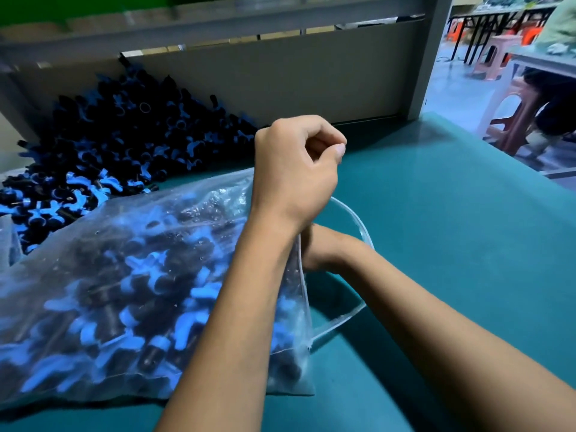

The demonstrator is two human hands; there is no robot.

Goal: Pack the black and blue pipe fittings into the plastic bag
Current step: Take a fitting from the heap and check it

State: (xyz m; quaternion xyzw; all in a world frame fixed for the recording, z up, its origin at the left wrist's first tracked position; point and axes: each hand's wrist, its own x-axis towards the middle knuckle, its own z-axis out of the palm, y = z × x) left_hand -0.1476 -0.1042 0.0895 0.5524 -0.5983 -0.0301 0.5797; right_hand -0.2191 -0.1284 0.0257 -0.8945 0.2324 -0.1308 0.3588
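Clear plastic is being stretched around a heavy load: the plastic bag (131,275), lying on its side on the green table (436,244), is already being filled close to capacity with black and blue pipe fittings (149,294), while a loose pile of fittings (124,141) is being left heaped against the grey back panel (280,82), just beyond the bag, presumably so that more can be scooped within easy reach. The bag's mouth is being kept toward the right, where both hands are working. The left hand (296,169) is being held raised over the upper edge of the opening, its fingers curled into a pinch, apparently on the thin film, though the film between the fingertips cannot be made out clearly. The right hand (314,251) is being largely hidden behind the left forearm at the mouth, so its fingers cannot be told. The opening is probably being gathered or held wide for closing or topping up.
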